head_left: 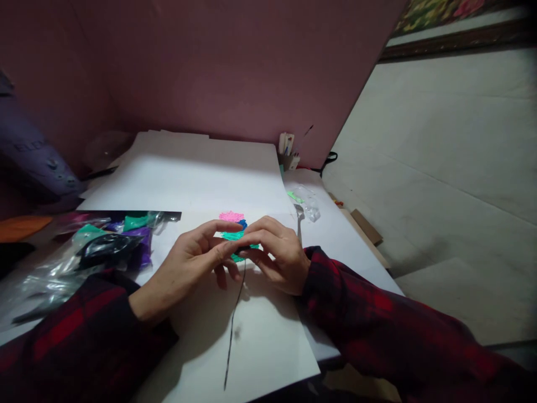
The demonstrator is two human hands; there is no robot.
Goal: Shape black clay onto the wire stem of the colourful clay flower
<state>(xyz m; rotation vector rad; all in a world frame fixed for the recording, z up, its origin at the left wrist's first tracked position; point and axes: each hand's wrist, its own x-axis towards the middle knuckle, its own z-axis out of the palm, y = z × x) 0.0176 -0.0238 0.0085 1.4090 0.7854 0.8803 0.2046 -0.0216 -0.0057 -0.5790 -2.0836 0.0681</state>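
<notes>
My left hand (188,260) and my right hand (274,252) meet over a white sheet (277,336). Between their fingertips is a small dark piece (242,250), perhaps black modelling clay, mostly hidden by the fingers. Both hands are closed on it, with the lower fingers of the left one hanging loose. Partly covered behind them, a textured pink patch (231,216), a green patch (234,235) and a bit of blue (243,224) lie on the sheet. A thin black line (232,330) runs from below the hands towards the sheet's near edge.
Plastic bags with coloured lumps (109,249) lie to the left. Large white sheets (201,168) cover the back. A fork (299,215) and a crumpled clear bag (309,204) lie right, below a white holder (286,143). Pink and white walls bound the table.
</notes>
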